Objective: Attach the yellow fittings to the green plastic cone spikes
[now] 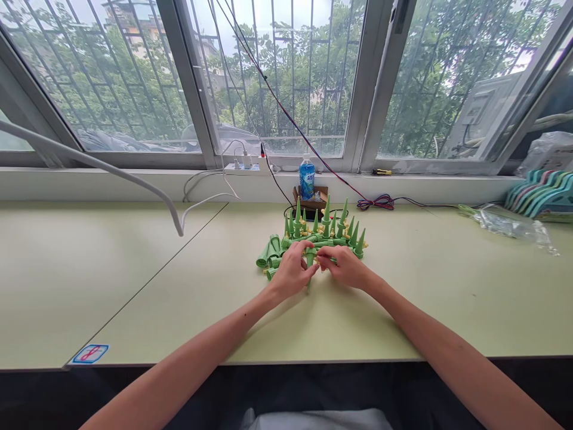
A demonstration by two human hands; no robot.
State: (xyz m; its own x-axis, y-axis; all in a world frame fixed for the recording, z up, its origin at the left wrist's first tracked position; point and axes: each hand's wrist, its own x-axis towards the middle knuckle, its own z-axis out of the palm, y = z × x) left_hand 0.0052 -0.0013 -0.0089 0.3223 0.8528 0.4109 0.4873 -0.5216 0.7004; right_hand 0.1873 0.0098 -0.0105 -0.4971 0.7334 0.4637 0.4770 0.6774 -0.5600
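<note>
My left hand [293,267] is closed around a green plastic watering spike [310,257], its wide end up and its tip pointing down toward the table. Close by on the right, my right hand [344,265] has its fingers pinched together at the side of that spike. A bit of yellow shows near those fingertips, too small and covered to make out fully. Just beyond both hands is a group of green watering spikes [326,218] with small yellow parts, several standing points up. Others lie on their sides, such as the cone-shaped pieces [267,254] left of my left hand.
Behind the spikes, a bottle of blue liquid [307,179] stands by a small cardboard box [320,194]. A white cable [134,174] hangs over the pale green table [179,310]. Coiled wire [376,202], a clear plastic bag [505,230] and hangers [544,194] lie along the back right.
</note>
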